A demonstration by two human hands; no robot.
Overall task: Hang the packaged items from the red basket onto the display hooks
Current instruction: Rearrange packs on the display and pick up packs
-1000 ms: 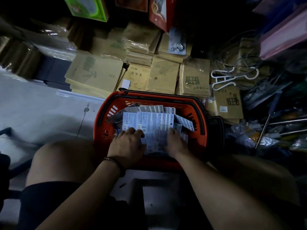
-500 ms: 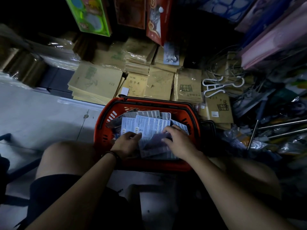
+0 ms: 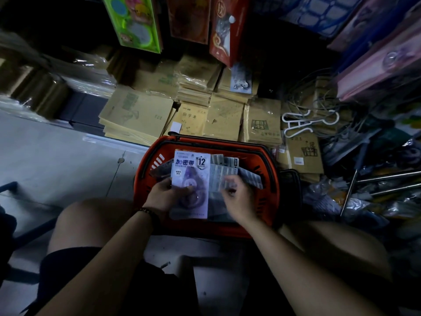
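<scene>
A red basket stands on the floor between my knees, filled with several flat packaged items. My left hand grips a stack of these packs face up; the top purple pack shows a "12" badge and a round tape dispenser. My right hand is blurred, fingers bent over the grey-backed packs in the right half of the basket, touching them. Whether it holds one I cannot tell. Bare metal hook rods stick out at the right.
Stacks of brown notebooks lie on the floor behind the basket. White plastic hangers and tangled wires sit at the back right. Hanging packaged goods fill the top. Loose bagged goods pile up right of the basket. Grey floor lies at the left.
The packs in my left hand have been turned from their printed white backs to the purple front. My right hand has shifted to the basket's right side. The camera has tilted up slightly.
</scene>
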